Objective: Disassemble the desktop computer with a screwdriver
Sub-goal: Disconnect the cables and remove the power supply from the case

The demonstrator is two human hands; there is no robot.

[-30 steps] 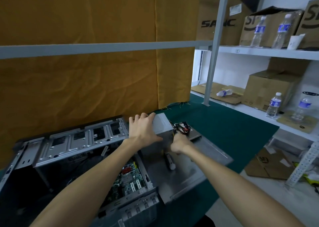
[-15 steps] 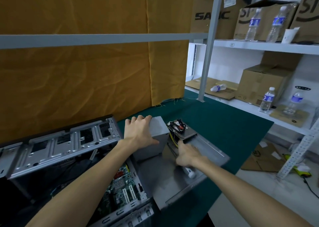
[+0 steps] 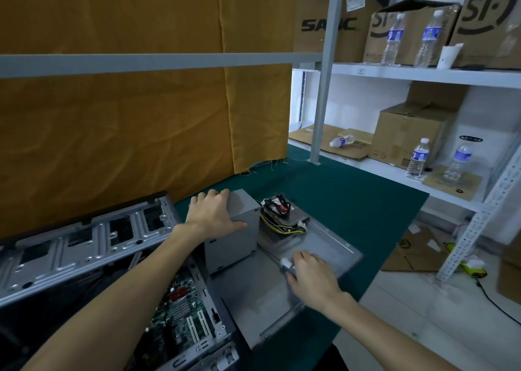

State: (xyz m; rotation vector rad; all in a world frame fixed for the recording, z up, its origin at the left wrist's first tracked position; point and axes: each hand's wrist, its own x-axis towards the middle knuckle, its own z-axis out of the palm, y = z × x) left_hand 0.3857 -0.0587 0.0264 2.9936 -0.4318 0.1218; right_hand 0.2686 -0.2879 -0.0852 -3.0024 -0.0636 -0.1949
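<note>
Under the left forearm, opened computer case (image 3: pixel 84 246) lying with motherboard (image 3: pixel 183 314) exposed; drive cage rim running off to the left. Below both hands, detached grey side panel (image 3: pixel 253 294), near corner overhanging the green mat (image 3: pixel 352 201). Beyond the right hand, open mat up to the shelf post; mat edge dropping off just right of the panel. Beneath the left hand (image 3: pixel 214 215), grey power supply (image 3: pixel 234 244), palm flat on top, fingers curled over its far edge. Just right of it, cable bundle (image 3: pixel 277 210) on a drive. Right hand (image 3: pixel 310 275) low on the panel, fingers wrapped round the screwdriver (image 3: pixel 287 265) handle.
</note>
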